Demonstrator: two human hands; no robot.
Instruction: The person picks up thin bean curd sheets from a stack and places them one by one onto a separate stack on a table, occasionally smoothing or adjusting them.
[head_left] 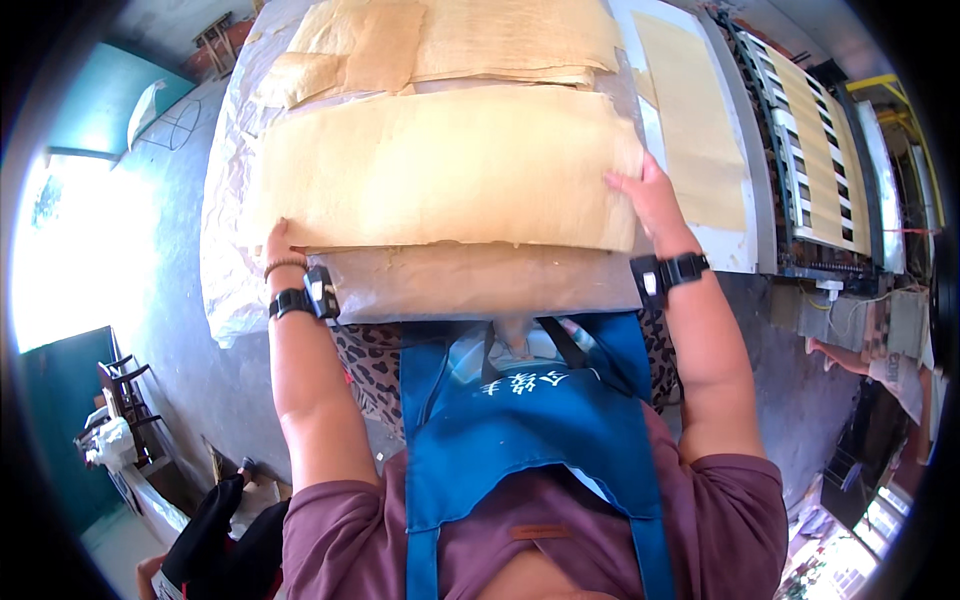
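Note:
A wide stack of thin pale-tan sheets [450, 165] lies across the plastic-covered table in front of me. My left hand [283, 243] is closed on its near left corner, the fingers partly hidden. At the right edge, my right hand [650, 205] grips the same stack with the thumb on top and the other fingers mostly out of sight. Farther back rests another pile of tan sheets [510, 40], with a folded, browner piece [380, 45] on its left part. Clear plastic sheeting [470, 285] shows along the table's near side.
To the right, a white board [745, 225] bears a long tan sheet [690, 120]. Beyond it stands a machine with a slatted bed [800, 150] carrying more tan material. A dark chair [125, 390] stands at left. Other people's limbs show at lower left and far right.

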